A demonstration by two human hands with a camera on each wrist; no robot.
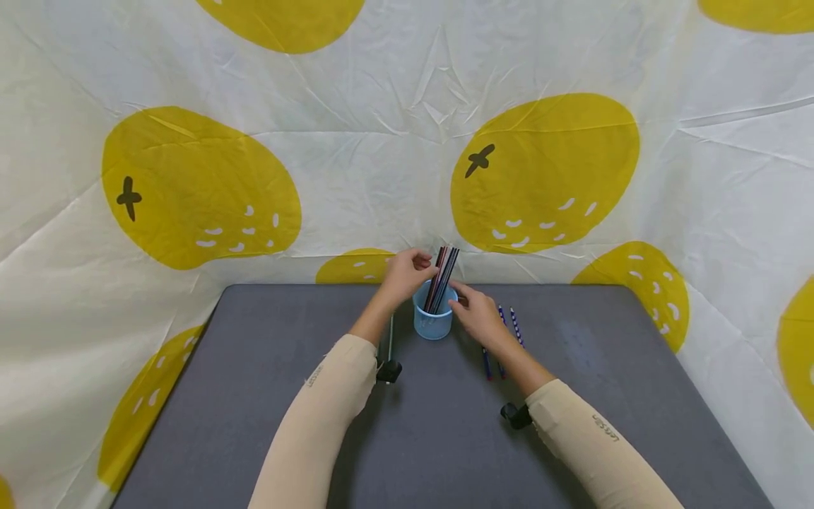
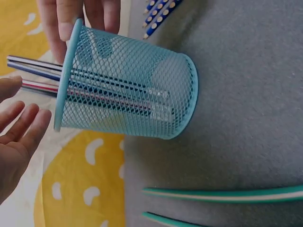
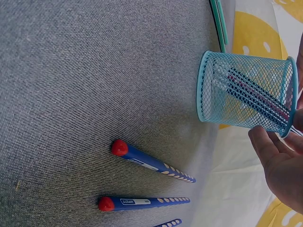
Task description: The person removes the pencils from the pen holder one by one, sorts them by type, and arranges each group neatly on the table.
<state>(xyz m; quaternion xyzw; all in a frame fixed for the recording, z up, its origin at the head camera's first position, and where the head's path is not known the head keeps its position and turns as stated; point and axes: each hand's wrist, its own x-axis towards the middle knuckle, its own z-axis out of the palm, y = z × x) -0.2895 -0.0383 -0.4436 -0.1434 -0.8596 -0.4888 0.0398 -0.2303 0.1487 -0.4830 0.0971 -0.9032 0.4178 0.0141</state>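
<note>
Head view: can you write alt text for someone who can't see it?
A light-blue mesh cup of dark pencils stands on a gray table, with the left hand at the pencils and the right hand at the cup's rim. Blue pencils lie to the cup's right; behind hangs a white cloth with large yellow prints.

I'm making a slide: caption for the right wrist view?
Right hand holds a blue mesh cup of striped pencils; blue pencils lie nearby.

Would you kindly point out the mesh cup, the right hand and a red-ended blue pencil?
Mesh cup [image 2: 137,66]: left wrist view, side wall.
Right hand [image 1: 478,316]: head view, back of the hand.
Red-ended blue pencil [image 3: 154,202]: right wrist view, barrel.
</note>
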